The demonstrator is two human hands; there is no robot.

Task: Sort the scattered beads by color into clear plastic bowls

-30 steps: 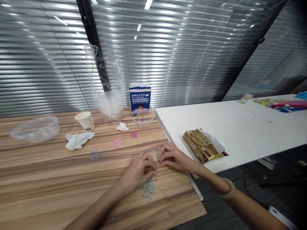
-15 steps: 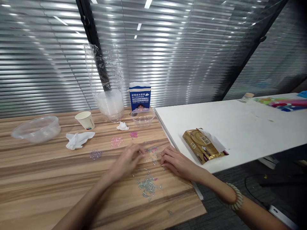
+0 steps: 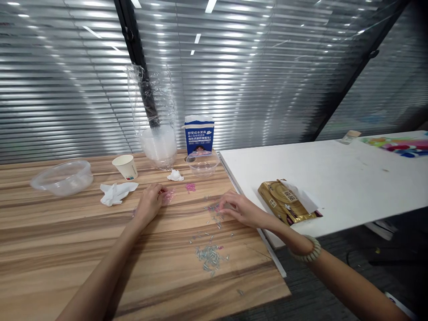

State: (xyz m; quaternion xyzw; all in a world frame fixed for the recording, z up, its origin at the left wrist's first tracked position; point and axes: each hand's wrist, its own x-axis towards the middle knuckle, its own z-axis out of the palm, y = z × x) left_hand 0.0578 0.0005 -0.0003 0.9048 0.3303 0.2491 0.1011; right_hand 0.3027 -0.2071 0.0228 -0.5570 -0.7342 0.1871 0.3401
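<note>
My left hand [image 3: 150,206] has its fingertips drawn together at the edge of the light pink beads [image 3: 170,195]. What it pinches, if anything, is too small to make out. The purple beads [image 3: 134,212] are mostly covered by that hand. On the right, my right hand [image 3: 238,208] is closed, thumb against fingers, over a small mixed scatter of grey-green and pink beads [image 3: 214,208]; anything between its fingertips is hidden. Deep pink beads [image 3: 190,187] lie between the hands, farther back. Nearer me spreads a larger heap of grey-green tube beads [image 3: 210,257], with a pink bead at its edge.
Along the back stand a clear oval tub [image 3: 63,179], a paper cup [image 3: 126,167], plastic-wrapped bowls [image 3: 159,145], a blue printed packet [image 3: 199,136] and a clear bowl [image 3: 203,166]. Crumpled tissues [image 3: 117,193] lie in front. A gold tissue pack [image 3: 284,201] rests on the white table [image 3: 321,171].
My left hand has moved left and back, from the mixed scatter to the light pink beads. My right hand has shifted slightly back over the scatter. The view has shifted a little.
</note>
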